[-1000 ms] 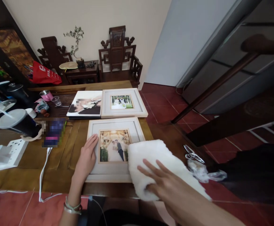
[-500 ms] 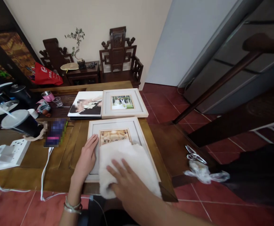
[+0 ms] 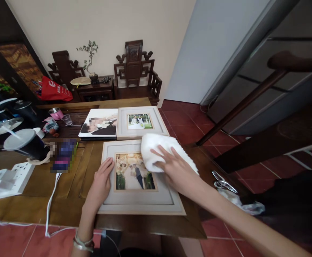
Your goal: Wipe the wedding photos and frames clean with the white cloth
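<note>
A large pale wooden picture frame with a wedding photo lies flat on the wooden table in front of me. My left hand rests flat on the frame's left border, fingers stretched out. My right hand presses a fluffy white cloth onto the frame's upper right corner, fingers spread over the cloth. Behind it lie a smaller framed photo and a frameless photo print.
On the table's left stand a white power strip with cables, a dark kettle, a pink cup and a glass. Scissors and a crumpled plastic bag lie at the right. Carved chairs stand by the wall.
My right hand swept the white cloth from the frame's lower right across the photo, then up to the upper right corner. My left hand stayed on the frame's left border.
</note>
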### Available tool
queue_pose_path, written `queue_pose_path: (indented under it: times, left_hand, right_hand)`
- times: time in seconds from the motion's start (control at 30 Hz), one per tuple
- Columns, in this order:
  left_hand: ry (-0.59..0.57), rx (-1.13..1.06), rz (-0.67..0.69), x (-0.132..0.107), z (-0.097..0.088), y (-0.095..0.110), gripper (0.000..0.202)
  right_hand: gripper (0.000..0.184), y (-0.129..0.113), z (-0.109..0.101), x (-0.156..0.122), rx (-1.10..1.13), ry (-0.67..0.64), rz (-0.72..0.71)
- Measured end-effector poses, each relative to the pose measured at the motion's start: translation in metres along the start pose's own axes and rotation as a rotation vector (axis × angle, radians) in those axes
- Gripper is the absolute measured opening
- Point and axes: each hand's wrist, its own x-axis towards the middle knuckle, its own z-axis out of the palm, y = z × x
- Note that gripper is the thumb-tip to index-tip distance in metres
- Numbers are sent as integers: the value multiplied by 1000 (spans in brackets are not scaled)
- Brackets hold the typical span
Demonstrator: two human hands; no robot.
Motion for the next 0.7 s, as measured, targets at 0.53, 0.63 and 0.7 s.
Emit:
queue_pose_path:
  times: [0.53, 0.63, 0.7]
  left_hand:
    - [9, -11, 20, 0, 0, -2, 69]
    - [6, -7, 34, 0, 0, -3, 65]
    - [7, -14, 46, 0, -1, -3, 62]
  right_hand:
    - [35, -53, -12, -63, 200, -243, -199]
    - [49, -63, -9, -63, 261, -211, -152]
    - [53, -59, 6, -50, 255, -180, -104]
